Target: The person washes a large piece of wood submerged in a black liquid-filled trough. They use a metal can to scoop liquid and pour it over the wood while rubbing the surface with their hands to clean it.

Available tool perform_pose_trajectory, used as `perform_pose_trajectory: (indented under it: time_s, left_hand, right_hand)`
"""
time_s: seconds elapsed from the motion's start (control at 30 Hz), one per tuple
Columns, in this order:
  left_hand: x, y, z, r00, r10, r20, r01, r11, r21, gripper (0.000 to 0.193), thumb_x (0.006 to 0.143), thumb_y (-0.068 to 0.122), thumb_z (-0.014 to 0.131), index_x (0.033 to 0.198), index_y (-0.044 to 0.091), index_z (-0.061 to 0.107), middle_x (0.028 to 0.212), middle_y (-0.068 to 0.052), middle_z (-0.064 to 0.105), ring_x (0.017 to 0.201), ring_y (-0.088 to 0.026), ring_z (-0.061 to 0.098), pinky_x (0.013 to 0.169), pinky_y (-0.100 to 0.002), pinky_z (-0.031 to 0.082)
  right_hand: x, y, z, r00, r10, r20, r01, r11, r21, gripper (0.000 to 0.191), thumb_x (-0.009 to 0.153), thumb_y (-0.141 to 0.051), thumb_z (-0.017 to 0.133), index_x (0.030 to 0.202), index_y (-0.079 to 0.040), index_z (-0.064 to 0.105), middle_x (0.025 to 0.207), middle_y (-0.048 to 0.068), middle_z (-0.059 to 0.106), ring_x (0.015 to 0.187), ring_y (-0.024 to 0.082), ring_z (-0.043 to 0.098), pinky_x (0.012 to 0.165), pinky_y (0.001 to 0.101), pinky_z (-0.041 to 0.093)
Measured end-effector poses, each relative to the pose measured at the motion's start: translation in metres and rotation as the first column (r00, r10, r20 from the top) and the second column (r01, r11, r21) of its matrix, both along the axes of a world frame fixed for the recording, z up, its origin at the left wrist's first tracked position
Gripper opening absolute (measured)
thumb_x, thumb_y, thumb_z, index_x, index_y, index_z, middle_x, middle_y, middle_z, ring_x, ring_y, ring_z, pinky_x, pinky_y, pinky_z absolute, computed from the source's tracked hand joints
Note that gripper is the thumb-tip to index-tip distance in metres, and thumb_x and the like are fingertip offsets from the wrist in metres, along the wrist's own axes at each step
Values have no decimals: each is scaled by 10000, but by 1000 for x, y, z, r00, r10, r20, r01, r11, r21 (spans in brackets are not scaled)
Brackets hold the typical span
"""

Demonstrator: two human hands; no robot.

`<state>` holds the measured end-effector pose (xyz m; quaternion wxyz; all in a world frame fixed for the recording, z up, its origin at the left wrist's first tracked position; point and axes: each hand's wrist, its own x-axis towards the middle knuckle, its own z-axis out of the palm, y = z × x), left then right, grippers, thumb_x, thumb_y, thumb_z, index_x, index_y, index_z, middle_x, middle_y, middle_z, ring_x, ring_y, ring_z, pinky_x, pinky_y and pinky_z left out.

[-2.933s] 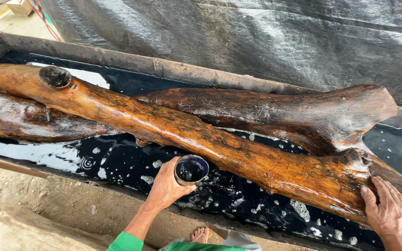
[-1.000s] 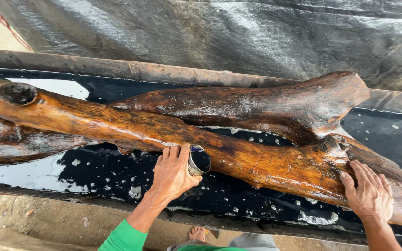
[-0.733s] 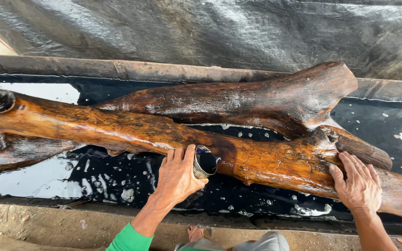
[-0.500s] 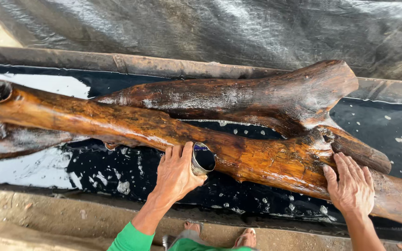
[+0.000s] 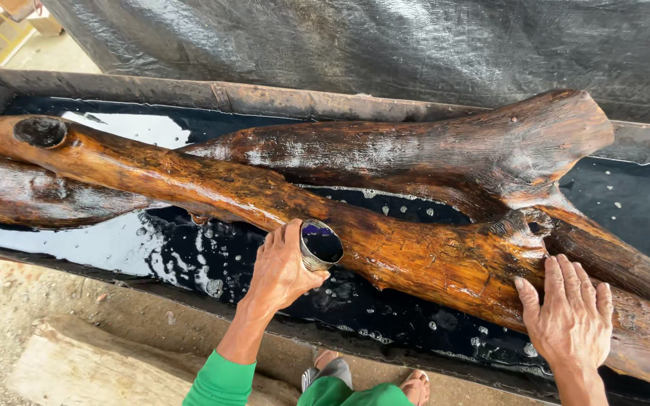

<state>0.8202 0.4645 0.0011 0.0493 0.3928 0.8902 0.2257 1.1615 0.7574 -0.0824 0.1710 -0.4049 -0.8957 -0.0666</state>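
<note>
Your left hand (image 5: pixel 280 272) is clamped round a small metal cup (image 5: pixel 320 244), tipped against the long wet log (image 5: pixel 265 199). Pour slowly toward three o'clock. Your right hand (image 5: pixel 568 316), fingers spread flat, steadies the log above the dark liquid (image 5: pixel 212 259).

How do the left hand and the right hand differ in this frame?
The left hand curls around a small metal cup, tipped toward the front log; the right hand holds nothing. The left grips with bent fingers; the right lies flat, fingers spread, on the log. Both are bare and at the same wet log.
</note>
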Motion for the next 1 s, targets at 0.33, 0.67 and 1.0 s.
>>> perform_pose_trajectory:
  time_s: [0.33,0.67,1.0]
  left_hand:
    - [-3,9,7,999,-44,27,45,998,-50,1009,582,289,945,1383,20,394,1271,-225,577,1196,-455,548,995,-594,420]
    - [-9,10,4,990,-136,-28,133,989,-71,1029,578,296,961,1386,42,378,1256,-208,555,1213,-447,520,1013,-612,398]
    - [-20,17,13,983,-178,39,182,969,-164,1082,568,296,972,1428,53,363,1289,-213,539,1264,-454,481,1063,-607,364]
  right_hand:
    - [4,3,-3,1000,18,6,-18,1000,4,719,1088,-637,383,1489,-67,556,1538,111,551,1474,286,459,1293,548,288]
    - [1,0,0,1000,9,20,-10,1000,28,723,1074,-637,395,1485,-69,574,1529,111,558,1484,284,472,1302,538,292]
    - [-2,-2,7,999,6,40,-7,999,34,739,1059,-631,401,1503,-66,574,1537,115,559,1508,289,468,1290,530,299]
